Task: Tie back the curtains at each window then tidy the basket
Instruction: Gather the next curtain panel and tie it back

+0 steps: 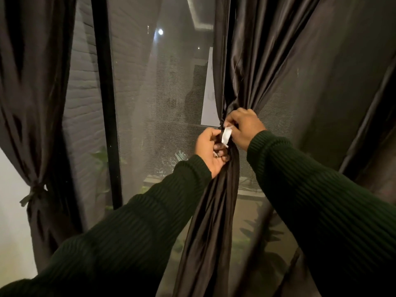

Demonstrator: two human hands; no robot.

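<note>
Left hand (209, 152) clenched the gathered right curtain (216, 200) at mid-window to keep the folds bunched, while right hand (243, 128) pinched a white tag (226, 135) at the tie; left curtain (32, 103) already tied; basket unseen.

Dim, grainy, wide-angle edge distortion

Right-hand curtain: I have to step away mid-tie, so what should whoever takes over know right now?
Left hand: gripping the gathered right curtain below the tie point.
Right hand: pinching the tie and its white tag at the bunch.
Done: left curtain is tied back with its tie.
Left: finish this knot, any other windows, then the basket, which is not in view.
</note>
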